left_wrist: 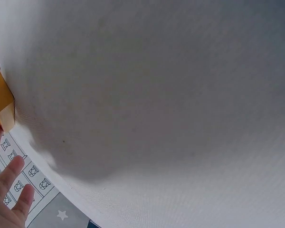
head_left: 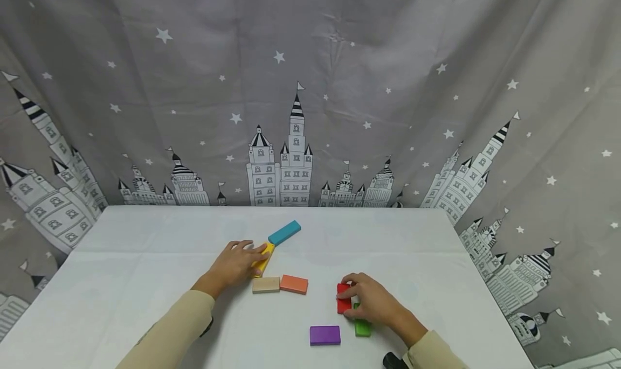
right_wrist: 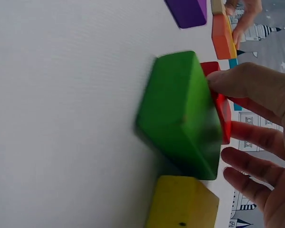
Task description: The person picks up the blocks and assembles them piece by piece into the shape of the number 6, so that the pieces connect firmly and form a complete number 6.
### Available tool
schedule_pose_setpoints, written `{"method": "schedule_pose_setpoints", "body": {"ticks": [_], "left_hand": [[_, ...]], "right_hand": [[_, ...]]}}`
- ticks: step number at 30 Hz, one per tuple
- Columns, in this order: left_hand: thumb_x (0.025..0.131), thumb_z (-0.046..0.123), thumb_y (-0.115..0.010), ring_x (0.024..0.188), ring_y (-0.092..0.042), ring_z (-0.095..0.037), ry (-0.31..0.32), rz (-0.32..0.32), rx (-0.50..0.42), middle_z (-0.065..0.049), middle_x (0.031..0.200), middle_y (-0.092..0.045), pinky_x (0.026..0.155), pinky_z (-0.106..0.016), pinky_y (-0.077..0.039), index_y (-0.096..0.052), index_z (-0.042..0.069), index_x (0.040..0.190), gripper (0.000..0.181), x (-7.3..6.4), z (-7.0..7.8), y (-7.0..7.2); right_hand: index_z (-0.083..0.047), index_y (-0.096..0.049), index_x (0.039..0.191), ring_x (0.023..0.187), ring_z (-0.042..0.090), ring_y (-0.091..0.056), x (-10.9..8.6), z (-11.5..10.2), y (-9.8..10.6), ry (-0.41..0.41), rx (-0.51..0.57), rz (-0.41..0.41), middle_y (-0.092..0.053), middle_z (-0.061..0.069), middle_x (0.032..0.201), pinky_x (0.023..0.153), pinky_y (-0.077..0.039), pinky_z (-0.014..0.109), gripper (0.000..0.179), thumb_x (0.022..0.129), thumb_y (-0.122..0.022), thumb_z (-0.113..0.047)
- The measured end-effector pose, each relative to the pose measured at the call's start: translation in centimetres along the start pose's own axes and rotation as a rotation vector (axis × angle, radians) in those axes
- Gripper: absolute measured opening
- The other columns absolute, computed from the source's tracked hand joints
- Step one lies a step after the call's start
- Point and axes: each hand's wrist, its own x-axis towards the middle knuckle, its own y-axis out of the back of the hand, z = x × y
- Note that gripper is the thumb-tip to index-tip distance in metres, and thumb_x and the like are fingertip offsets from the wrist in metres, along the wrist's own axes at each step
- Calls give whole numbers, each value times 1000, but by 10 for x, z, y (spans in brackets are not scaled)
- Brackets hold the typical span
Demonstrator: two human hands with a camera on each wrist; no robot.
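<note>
My left hand (head_left: pixel 235 264) pinches a yellow block (head_left: pixel 264 261) lying at a slant on the white table, with fingers at its far end and the thumb by its near end. A blue block (head_left: pixel 284 232) meets its far end; a tan block (head_left: pixel 266 285) lies close to its near end. The left wrist view catches the yellow block (left_wrist: pixel 1 92) only at its left edge. My right hand (head_left: pixel 373 301) grips a red block (head_left: pixel 344 303) between thumb and fingers. Below that hand is a green block (head_left: pixel 362 327), seen large in the right wrist view, right beside the red one.
An orange block (head_left: pixel 294 284) lies end to end with the tan one. A purple block (head_left: pixel 325 335) lies left of the green one. Another yellow block (right_wrist: pixel 180 204) is near the green block, hidden in the head view. A grey castle-print curtain (head_left: pixel 364 62) hangs behind the table (head_left: pixel 155 234).
</note>
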Motion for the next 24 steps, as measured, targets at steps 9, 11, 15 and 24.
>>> {"method": "schedule_pose_setpoints", "body": {"ticks": [9,11,15,24], "left_hand": [[85,34,-67,132,-40,-38,-1,-5,6,-3,145,-48,106,-58,-31,-59,17,134,52,2,0,0],[86,34,-67,132,-40,-38,0,-6,7,-3,145,-48,106,-58,-31,-59,17,134,52,2,0,0],[86,35,-67,132,-40,-38,0,-6,10,-3,145,-48,106,-58,-31,-59,17,134,52,2,1,1],[85,35,-67,131,-42,-37,-7,8,-4,-3,145,-49,106,-57,-31,-57,17,135,54,2,2,1]], "right_hand": [[-17,-74,113,118,25,-54,12,4,9,35,64,-132,-57,3,131,100,-45,46,32,81,-77,-16],[-17,-74,113,120,25,-53,15,5,11,40,88,-160,-56,3,132,101,-45,45,32,81,-77,-13],[-19,-75,111,123,24,-52,21,6,13,59,111,-200,-56,1,133,101,-45,44,31,81,-76,-10],[-18,-73,114,126,23,-50,29,8,15,88,135,-240,-55,-2,135,103,-44,43,33,82,-76,-9]]}}
